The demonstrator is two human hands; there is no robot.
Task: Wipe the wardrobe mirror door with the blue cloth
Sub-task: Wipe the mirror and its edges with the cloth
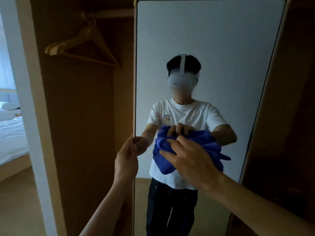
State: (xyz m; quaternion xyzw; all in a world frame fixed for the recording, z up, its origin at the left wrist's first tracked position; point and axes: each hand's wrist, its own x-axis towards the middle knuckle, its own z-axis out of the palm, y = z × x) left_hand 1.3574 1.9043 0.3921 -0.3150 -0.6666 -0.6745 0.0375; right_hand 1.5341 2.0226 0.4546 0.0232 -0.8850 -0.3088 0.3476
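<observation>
The tall wardrobe mirror door (211, 40), a sheet of glass in a thin dark border with a light wooden edge, fills the middle of the view from 12 o'clock down to 6. The right hand (189, 160) is closed over a crumpled bright blue terry cloth (163, 160) and presses it flat against the glass, a little below the centre of the pane. The fingers (172, 143) are curled and point toward 11 o'clock; the cloth bunches out from under them at 9 and 10 o'clock and spills past the knuckles toward 3 o'clock, where it merges with its own reflection. The palm covers the middle of the cloth, so only its rumpled edges show.

The left hand (127, 159) is at 9 o'clock from the cloth, well apart from it. Its thumb and fingers are pinched shut on the door's left wooden edge, thumb on the near side and fingertips wrapped round onto the glass face.

In the glass stands the reflection of a person in a white T-shirt and dark trousers wearing a white head-mounted device.

At 10 o'clock, inside the open brown wardrobe compartment, several pale wooden clothes hangers (81, 46) hang from a rail. At far 9 o'clock a bed with white linen (12, 133) shows through a doorway.
</observation>
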